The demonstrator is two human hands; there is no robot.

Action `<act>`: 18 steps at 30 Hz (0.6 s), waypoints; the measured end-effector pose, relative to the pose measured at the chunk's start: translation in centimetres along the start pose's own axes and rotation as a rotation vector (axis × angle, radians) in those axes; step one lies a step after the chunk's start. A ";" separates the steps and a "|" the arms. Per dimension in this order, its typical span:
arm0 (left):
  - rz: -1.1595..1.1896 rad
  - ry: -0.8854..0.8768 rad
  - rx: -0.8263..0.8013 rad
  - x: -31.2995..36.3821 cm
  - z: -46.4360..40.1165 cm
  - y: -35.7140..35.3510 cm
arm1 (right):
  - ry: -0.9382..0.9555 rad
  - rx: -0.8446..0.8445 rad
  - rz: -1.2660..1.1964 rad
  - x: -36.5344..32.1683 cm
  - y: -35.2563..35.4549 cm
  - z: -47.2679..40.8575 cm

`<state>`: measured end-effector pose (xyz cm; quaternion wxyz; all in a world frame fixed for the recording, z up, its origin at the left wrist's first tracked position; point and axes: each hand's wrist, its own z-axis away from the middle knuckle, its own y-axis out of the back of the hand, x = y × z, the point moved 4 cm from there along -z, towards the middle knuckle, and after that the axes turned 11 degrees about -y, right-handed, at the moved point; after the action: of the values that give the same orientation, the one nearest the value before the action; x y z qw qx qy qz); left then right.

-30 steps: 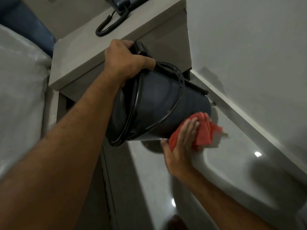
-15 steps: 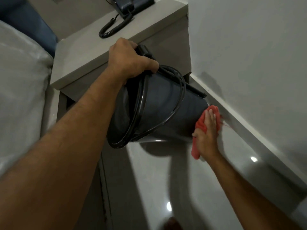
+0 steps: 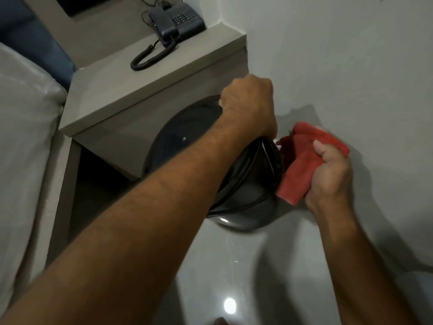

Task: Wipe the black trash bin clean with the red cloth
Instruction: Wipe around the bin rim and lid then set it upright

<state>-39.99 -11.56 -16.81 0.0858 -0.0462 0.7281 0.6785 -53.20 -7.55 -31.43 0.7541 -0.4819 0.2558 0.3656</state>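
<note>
Leftmost, a grey side table (image 3: 121, 95) was seen; beside it the black trash bin (image 3: 246, 191) was held tilted above the floor by the left hand (image 3: 248, 106), fisted around its top; the red cloth (image 3: 304, 165), touching the bin's right side, was clenched in the right hand (image 3: 330, 174).

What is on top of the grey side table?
A dark telephone with its coiled cord lies on the side table, at the back. The left hand and black trash bin cover its front right corner.
</note>
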 end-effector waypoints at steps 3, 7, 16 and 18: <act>-0.113 -0.026 -0.087 1.6 -0.5 -2.3 | -0.062 -0.020 -0.035 -0.2 0.3 0.5; -0.066 0.074 -0.123 -0.9 -0.4 -4.6 | -0.082 -0.011 -0.003 -0.1 0.7 1.2; 0.022 -0.421 -0.288 -14.5 7.6 -4.8 | -0.135 -0.057 0.003 1.8 0.4 1.2; 0.100 -0.433 -0.300 -15.5 10.1 -6.4 | -0.125 -0.066 0.029 2.8 0.4 1.0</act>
<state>-23.00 -2.78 -20.87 0.1982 0.1239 0.5854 0.7763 -51.77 -5.69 -33.35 0.7470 -0.4790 0.2030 0.4139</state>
